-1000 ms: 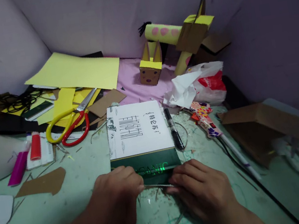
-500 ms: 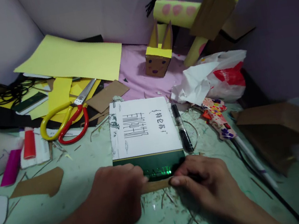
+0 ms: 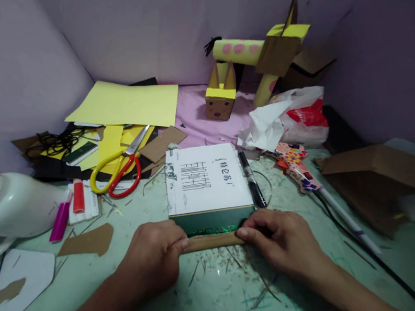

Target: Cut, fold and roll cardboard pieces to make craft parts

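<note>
Left hand (image 3: 153,256) and right hand (image 3: 281,238) pinching opposite ends of a cardboard strip (image 3: 211,241), flat against the near edge of the green-sided box (image 3: 207,186). Black marker (image 3: 252,179) just right of the box; bare scuffed table (image 3: 220,302) open nearer than the box.

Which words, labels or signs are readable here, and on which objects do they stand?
"ORGAN...": pale letters on the dark green front side of the white-topped box, cut off by the hands.
Black handwritten characters on the box's white top: too unclear to read.
Red print on the white plastic bag: unreadable.
</note>
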Tool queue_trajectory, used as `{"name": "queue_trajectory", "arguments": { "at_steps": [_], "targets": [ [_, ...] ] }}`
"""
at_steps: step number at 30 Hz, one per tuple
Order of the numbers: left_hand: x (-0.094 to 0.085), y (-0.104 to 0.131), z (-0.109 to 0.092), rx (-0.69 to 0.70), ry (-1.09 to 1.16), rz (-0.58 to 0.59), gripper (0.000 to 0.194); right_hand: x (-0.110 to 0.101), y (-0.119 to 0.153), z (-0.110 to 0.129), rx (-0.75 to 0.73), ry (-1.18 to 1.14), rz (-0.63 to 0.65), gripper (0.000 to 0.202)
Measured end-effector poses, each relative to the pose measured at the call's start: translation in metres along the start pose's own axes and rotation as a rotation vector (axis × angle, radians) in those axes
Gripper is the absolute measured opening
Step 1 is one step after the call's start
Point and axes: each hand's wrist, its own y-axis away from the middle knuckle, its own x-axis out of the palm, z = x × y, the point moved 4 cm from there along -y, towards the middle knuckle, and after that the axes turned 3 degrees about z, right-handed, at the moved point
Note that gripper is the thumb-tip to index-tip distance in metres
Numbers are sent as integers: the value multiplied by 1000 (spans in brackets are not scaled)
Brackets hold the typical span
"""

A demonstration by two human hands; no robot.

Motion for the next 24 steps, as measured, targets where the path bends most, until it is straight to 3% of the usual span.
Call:
{"name": "queue_trajectory", "arguments": {
  "at_steps": [5,8,10,13,18,19,21,22,24],
  "targets": [
    [0,-7,-2,-99,-90,38,28,0,8,7,-114,102,-57,15],
    [-2,-8,-4,-119,-88,63,26,-2,20,26,-352,299,-264,16],
    [-4,-11,-4,-155,-67,106,25,1,24,37,-520,363,-312,24],
    [-8,-17,-3,-221,-26,173,27,7,20,42,-648,341,-211,27],
    [-9,-19,0,-276,-32,208,30,10,7,40,-701,321,-61,34],
    [-9,-17,-2,-262,-63,155,28,10,6,40,-710,336,-59,35],
    [-9,-11,-10,-167,-195,-72,24,10,5,40,-720,359,-74,34],
    [-10,-5,-18,-76,-291,-232,24,10,5,40,-718,359,-82,34],
    [0,5,-33,145,-412,-379,26,12,5,40,-700,340,-83,34]
  ]
}}
